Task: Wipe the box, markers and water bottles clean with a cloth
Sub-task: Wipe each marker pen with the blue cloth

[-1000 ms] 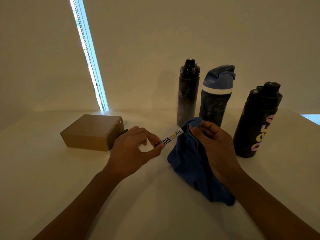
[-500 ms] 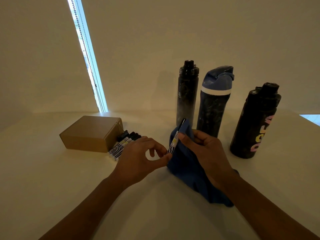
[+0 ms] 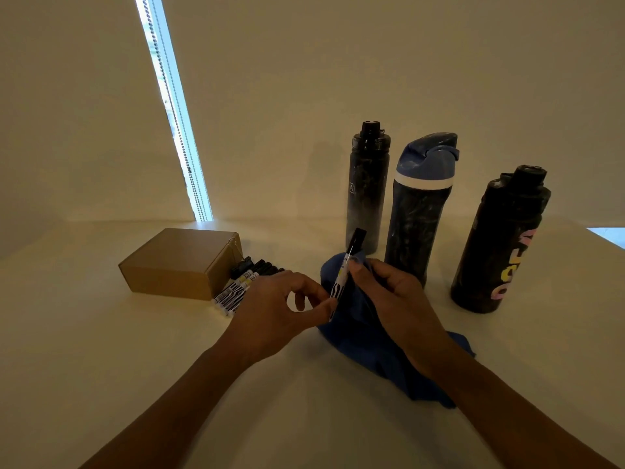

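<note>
My left hand (image 3: 277, 309) pinches the lower end of a white marker with a black cap (image 3: 346, 269), which stands almost upright. My right hand (image 3: 395, 302) holds the blue cloth (image 3: 368, 350) bunched against the marker's middle, thumb on the barrel. The cloth trails down onto the table under my right forearm. Several more markers (image 3: 243, 282) lie side by side against the right end of a brown cardboard box (image 3: 179, 262). Behind stand three bottles: a slim black bottle (image 3: 367, 187), a bottle with a blue lid (image 3: 419, 211), and a black bottle with pink and yellow lettering (image 3: 500, 242).
Everything sits on a pale table (image 3: 101, 350) against a plain wall. A bright window strip with a bead chain (image 3: 176, 110) runs down the wall at the left. A bright patch (image 3: 608, 235) shows at the table's right edge.
The marker has swung from pointing right, nearly level, to almost upright. My left hand shifted right and uncovered the markers beside the box. My right hand keeps the cloth on the marker.
</note>
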A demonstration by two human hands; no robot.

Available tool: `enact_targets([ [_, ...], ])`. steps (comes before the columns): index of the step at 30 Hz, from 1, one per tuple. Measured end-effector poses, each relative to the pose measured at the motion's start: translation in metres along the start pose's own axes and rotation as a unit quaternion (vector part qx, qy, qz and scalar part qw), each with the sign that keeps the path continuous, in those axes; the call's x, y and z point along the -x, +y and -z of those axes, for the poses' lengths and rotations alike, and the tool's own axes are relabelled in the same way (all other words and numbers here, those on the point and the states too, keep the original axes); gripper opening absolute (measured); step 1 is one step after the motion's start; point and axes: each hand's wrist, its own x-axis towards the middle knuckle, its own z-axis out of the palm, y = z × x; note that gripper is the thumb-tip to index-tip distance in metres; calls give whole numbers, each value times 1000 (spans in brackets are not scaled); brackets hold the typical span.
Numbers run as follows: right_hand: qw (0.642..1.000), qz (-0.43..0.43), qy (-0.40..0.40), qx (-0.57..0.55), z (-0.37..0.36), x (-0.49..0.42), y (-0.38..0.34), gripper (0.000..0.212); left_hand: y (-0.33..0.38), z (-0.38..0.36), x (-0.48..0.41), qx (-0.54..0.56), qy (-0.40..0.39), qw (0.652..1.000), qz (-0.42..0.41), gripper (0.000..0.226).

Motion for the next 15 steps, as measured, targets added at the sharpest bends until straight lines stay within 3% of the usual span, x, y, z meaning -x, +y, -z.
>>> enact_targets([
  [5, 996, 28, 61, 61, 1, -8, 6, 17, 3, 6, -1, -11, -5, 1000, -6, 25],
  [12, 996, 24, 17, 87, 3, -8, 7, 12, -2, 32, -7, 14, 136, 989, 51, 16],
  [15, 988, 34, -14, 150, 2, -7, 10, 5, 2, 31, -8, 19, 147, 987, 60, 21],
])
